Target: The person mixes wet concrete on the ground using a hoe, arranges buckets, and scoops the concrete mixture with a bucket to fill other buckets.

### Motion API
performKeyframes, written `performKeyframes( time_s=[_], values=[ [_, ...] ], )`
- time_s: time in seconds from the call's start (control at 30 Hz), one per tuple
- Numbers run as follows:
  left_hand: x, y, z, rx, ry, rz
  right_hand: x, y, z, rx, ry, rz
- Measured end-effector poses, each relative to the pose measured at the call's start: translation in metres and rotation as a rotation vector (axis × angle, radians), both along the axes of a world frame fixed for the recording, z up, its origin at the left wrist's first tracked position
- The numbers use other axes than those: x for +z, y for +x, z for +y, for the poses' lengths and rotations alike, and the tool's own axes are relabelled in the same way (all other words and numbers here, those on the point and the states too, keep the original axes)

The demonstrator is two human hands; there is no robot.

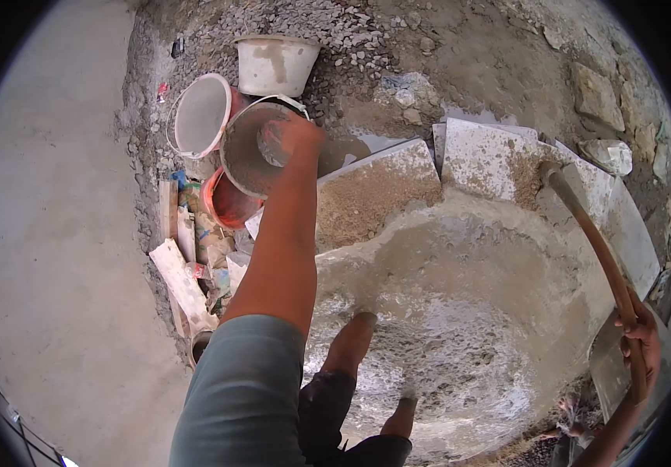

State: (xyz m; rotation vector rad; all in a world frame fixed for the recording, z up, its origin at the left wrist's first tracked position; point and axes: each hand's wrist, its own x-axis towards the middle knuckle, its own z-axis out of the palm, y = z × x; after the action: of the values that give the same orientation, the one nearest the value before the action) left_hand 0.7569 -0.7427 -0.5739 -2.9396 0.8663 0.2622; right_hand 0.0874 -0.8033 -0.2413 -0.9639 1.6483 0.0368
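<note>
My left hand (pixel 302 134) is closed at the rim of a grey, mud-stained bucket (pixel 240 156), which is tipped so that its inside shows. My right hand (pixel 641 336) is wrapped round the wooden handle (pixel 596 233) of a tool at the right. The tool's head (pixel 549 170) rests against a mortar-spattered white slab (pixel 483 159). Below the slabs lies a wide patch of wet grey mortar (pixel 452 342), with my legs standing in it.
A whitish tub (pixel 277 66), a bucket with a pale inside (pixel 201 117) and an orange bucket (pixel 230 204) surround the grey one. Broken boards (pixel 183 282) and scraps lie at the left, beside smooth concrete floor (pixel 63 233). Gravel (pixel 343 39) covers ground at the top.
</note>
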Motion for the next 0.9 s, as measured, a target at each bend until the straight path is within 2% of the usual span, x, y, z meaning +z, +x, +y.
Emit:
performKeyframes(
  time_s=[0.07, 0.13, 0.2, 0.3, 0.33, 0.43, 0.53, 0.6, 0.7, 0.9],
  values=[
    [-0.006, 0.006, 0.0, -0.032, 0.053, 0.004, -0.002, -0.002, -0.001, -0.016, 0.005, -0.01],
    [0.004, 0.005, 0.008, -0.026, 0.132, 0.128, -0.003, -0.006, 0.0, -0.041, 0.014, -0.025],
    [-0.001, 0.0, 0.012, -0.087, 0.14, 0.042, -0.003, -0.007, -0.002, -0.062, 0.036, -0.049],
    [-0.004, -0.013, 0.014, -0.037, 0.122, 0.075, -0.008, -0.013, -0.002, -0.094, 0.049, -0.09],
    [-0.003, -0.016, 0.016, 0.009, 0.108, 0.112, -0.01, -0.017, -0.003, -0.1, 0.05, -0.106],
    [-0.012, -0.01, 0.043, 0.041, -0.147, 0.094, -0.013, -0.029, -0.003, -0.096, 0.036, -0.124],
    [-0.022, 0.025, 0.099, 0.091, -0.313, -0.038, -0.012, -0.025, 0.0, -0.115, 0.038, -0.133],
    [-0.018, 0.053, 0.144, 0.167, -0.32, -0.138, -0.014, -0.029, -0.001, -0.121, 0.045, -0.169],
    [-0.024, 0.106, 0.21, 0.273, -0.214, -0.343, -0.017, -0.046, -0.004, -0.202, 0.065, -0.241],
    [-0.04, 0.175, 0.281, 0.531, -0.074, -0.334, 0.003, -0.027, -0.019, -0.516, 0.331, -0.335]
  ],
)
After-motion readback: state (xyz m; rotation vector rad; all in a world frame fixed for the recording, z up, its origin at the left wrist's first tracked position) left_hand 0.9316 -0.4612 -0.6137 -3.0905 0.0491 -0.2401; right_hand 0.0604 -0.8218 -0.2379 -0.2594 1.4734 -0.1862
